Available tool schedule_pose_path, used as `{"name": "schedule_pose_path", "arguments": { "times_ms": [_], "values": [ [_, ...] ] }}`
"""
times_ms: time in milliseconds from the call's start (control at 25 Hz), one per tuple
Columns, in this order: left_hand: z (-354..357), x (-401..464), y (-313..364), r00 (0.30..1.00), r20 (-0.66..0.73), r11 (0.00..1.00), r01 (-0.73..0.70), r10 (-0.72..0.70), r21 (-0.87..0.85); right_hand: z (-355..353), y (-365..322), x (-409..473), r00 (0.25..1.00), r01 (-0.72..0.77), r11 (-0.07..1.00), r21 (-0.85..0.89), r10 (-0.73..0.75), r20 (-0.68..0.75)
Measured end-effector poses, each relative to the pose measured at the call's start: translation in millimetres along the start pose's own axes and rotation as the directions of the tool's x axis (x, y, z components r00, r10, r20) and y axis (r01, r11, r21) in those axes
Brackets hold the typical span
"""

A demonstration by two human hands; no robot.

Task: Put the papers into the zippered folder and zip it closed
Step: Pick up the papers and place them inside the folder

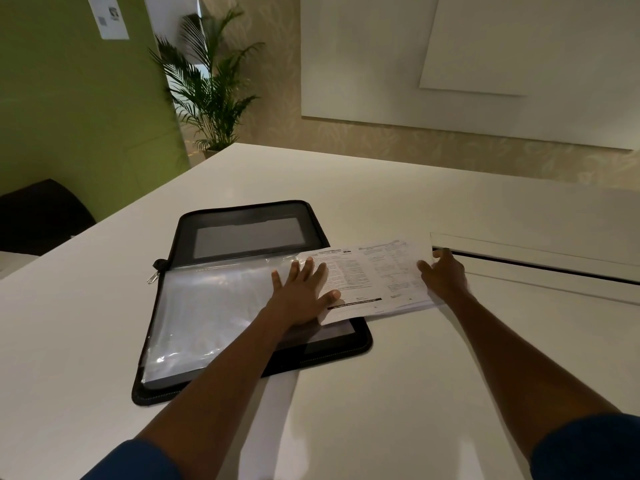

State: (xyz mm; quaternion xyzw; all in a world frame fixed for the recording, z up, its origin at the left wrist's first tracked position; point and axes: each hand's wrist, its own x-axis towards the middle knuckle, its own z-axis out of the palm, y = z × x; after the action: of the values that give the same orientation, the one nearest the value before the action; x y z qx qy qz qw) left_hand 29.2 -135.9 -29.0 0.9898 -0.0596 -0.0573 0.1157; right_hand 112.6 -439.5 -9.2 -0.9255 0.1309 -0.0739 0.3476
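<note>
— What's lying at nine o'clock on the table (398,188)?

— The zippered folder (221,216), lying open flat, its zipper pull (152,278) dangling off the left edge. A clear plastic sleeve (214,306) is covering the near half.

— And the left hand (300,292)?

— It's pressing down flat, fingers spread, gripping nothing, straddling the sleeve's right edge and the left end of the papers (377,275). I'd say it's steadying the folder while guiding the sheets in.

— The papers themselves?

— They're lying half on the folder's right side, half on the table, long axis running nine to three, leading edge pointing toward nine.

— The right hand (443,275)?

— At three o'clock, it's curling loosely open over the papers' far end, likely pushing them leftward.
</note>
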Motion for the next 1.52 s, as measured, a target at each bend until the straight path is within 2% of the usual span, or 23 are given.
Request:
{"name": "schedule_pose_path", "arguments": {
  "times_ms": [80,160,320,480,640,800,960,1200,1280,1400,1520],
  "values": [
    [1,0,-1,1.0,0.005,1.0,0.001,-0.001,0.007,-1,-1,1,1.0,-0.025,0.994,0.104,0.024,0.012],
    [2,1,-3,1.0,0.007,1.0,0.002,-0.002,0.011,0,-3,0,0.999,-0.052,0.992,0.114,0.052,0.002],
    [4,2,-2,1.0,0.006,1.0,0.006,-0.006,0.018,3,-5,-1,0.999,-0.011,0.988,0.153,0.004,0.04],
    [3,2,1,1.0,0.003,1.0,0.012,-0.012,0.026,5,-7,-2,1.0,-0.025,0.99,0.14,0.023,0.019],
    [6,0,3,1.0,-0.01,1.0,0.013,-0.013,0.017,10,-11,-6,0.997,0.028,0.987,0.158,-0.04,0.07],
    [6,-2,3,1.0,-0.023,1.0,0.009,-0.008,0.021,12,-15,-9,0.999,0.029,0.992,0.122,-0.035,0.042],
    [6,-2,5,1.0,-0.027,0.999,0.015,-0.014,0.032,18,-24,-18,0.992,0.067,0.987,0.145,-0.081,0.092],
    [5,-5,6,1.0,-0.027,1.0,-0.007,0.008,0.028,15,-26,-27,0.956,0.061,0.95,0.306,-0.144,0.256],
    [1,-4,4,0.997,-0.073,0.999,-0.007,0.009,0.037,17,-29,-24,0.969,0.054,0.959,0.28,-0.118,0.217],
    [-5,0,-6,0.979,-0.19,0.996,0.078,-0.07,0.038,27,-41,-23,0.988,0.078,0.99,0.114,-0.092,0.127],
    [-6,1,-18,0.979,-0.169,0.992,0.124,-0.118,0.028,36,-59,-26,0.986,0.073,0.996,0.052,-0.079,0.147]
  ]
}}
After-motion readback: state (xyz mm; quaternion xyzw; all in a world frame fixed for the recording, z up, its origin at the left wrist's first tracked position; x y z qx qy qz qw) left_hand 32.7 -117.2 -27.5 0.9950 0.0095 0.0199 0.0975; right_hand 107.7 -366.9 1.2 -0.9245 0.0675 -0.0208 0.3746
